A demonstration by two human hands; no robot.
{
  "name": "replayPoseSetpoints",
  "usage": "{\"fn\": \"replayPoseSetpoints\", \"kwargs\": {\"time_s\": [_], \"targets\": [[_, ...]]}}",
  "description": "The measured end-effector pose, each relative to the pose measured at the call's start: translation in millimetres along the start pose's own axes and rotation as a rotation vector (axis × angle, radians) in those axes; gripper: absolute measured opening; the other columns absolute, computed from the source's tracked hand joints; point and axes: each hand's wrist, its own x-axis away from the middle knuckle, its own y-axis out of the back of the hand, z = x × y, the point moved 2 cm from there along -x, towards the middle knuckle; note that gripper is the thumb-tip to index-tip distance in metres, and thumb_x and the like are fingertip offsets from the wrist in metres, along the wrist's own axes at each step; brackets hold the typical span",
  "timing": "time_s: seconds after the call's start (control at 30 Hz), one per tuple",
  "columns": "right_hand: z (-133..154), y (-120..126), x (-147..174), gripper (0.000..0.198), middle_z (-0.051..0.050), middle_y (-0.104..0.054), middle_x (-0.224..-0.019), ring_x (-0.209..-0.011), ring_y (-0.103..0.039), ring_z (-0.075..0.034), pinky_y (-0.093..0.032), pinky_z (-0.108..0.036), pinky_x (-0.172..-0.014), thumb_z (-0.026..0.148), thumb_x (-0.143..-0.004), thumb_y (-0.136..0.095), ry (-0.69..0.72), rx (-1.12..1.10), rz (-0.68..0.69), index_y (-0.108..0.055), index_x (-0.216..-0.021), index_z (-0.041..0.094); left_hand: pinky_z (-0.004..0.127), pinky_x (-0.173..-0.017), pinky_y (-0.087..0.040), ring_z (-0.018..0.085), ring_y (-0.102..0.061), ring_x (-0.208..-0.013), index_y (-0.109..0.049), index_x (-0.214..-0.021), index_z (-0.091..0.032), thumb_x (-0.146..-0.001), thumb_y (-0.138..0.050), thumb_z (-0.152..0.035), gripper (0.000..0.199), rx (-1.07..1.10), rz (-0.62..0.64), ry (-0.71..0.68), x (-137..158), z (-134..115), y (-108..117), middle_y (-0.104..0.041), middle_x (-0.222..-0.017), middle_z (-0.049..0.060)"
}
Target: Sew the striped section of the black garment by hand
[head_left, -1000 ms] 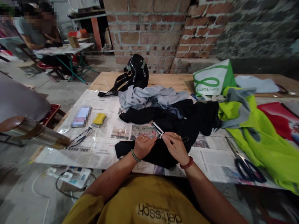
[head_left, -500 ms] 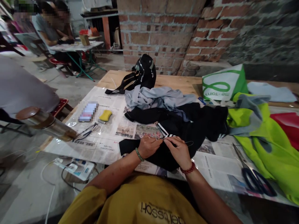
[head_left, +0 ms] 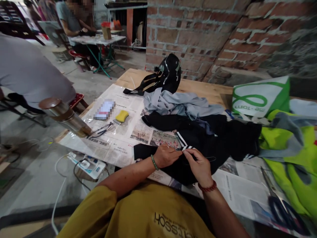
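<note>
A black garment with white stripes [head_left: 218,138] lies on newspaper on the wooden table [head_left: 198,87]. My left hand [head_left: 166,155] and my right hand [head_left: 199,165] pinch the striped black fabric between them at the garment's near edge. Both hands have fingers closed on the cloth. A thin dark loop [head_left: 210,159], perhaps thread or wire, sticks out just right of my right hand.
A grey garment [head_left: 183,104] and a black bag [head_left: 168,74] lie behind. A neon yellow jacket [head_left: 292,148], a green-white bag [head_left: 262,97] and scissors [head_left: 279,201] are at the right. A phone [head_left: 104,109], a yellow sponge [head_left: 122,116], glasses [head_left: 100,130] and a steel flask [head_left: 65,116] sit left. A person sits at a far table [head_left: 99,39].
The view has swung to the left, so everything sits further right in the picture. My hands stay together on the striped black fabric.
</note>
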Motion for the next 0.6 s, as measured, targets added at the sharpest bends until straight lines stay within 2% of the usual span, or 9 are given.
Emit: {"fn": "replayPoseSetpoints", "kwargs": {"time_s": [0.23,0.43,0.6], "targets": [[-1,0,-1,0.020,-0.003,-0.066,-0.081,-0.079,-0.060,-0.018,-0.045,-0.034,-0.080,0.040,-0.077,-0.060,0.009,-0.003,0.005,-0.066,-0.077,0.021,0.025,-0.061,-0.044,0.011,-0.056,-0.057,-0.067,-0.088,-0.021,-0.087,-0.046,-0.026,0.022,-0.010,0.006,0.001,3,1,-4,-0.060,-0.060,0.001],[-9,1,-1,0.025,-0.002,-0.066,-0.079,-0.073,-0.059,-0.016,-0.046,-0.029,-0.072,0.043,-0.075,-0.062,-0.243,-0.124,-0.051,-0.065,-0.081,0.019,0.025,-0.063,-0.045,0.011,-0.060,-0.063,-0.065,-0.098,-0.020,-0.088,-0.047,-0.030,0.023,0.053,0.002,0.027,3,2,-5,-0.065,-0.068,0.002],[-16,-7,2,0.024,-0.001,-0.065,-0.078,-0.074,-0.058,-0.014,-0.044,-0.027,-0.073,0.042,-0.075,-0.062,-0.274,-0.195,-0.065,-0.064,-0.080,0.018,0.025,-0.062,-0.045,0.011,-0.060,-0.063,-0.066,-0.096,-0.019,-0.089,-0.044,-0.032,0.026,0.048,0.034,0.033,2,1,-4,-0.065,-0.068,0.002]]}}
